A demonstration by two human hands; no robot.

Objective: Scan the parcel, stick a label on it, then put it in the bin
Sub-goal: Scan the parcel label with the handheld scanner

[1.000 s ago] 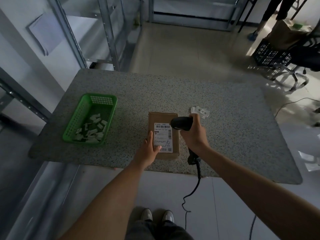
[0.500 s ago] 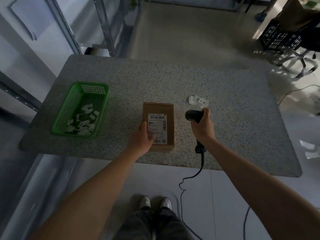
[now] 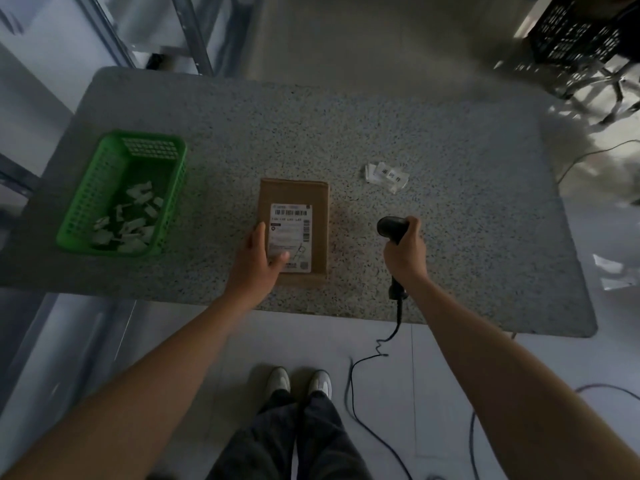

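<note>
A brown cardboard parcel (image 3: pixel 311 197) with a white shipping label lies flat near the front middle of the speckled table (image 3: pixel 346 126). My left hand (image 3: pixel 256 263) rests on the parcel's near left corner, fingers spread over the label. My right hand (image 3: pixel 405 252) grips a black corded barcode scanner (image 3: pixel 391 227) to the right of the parcel, its head pointing left. A small pile of white labels (image 3: pixel 386 174) lies on the table behind the scanner. A green plastic basket (image 3: pixel 173 188) holding several white scraps stands at the left.
The scanner cable (image 3: pixel 367 358) hangs off the table's front edge to the floor by my feet. Metal shelving (image 3: pixel 194 36) stands behind the table at the left. A black crate (image 3: pixel 575 36) and chair legs are at the far right.
My right hand has drawn the scanner away from over the parcel to its right side. My left hand stays on the parcel. The camera has tilted down and closer.
</note>
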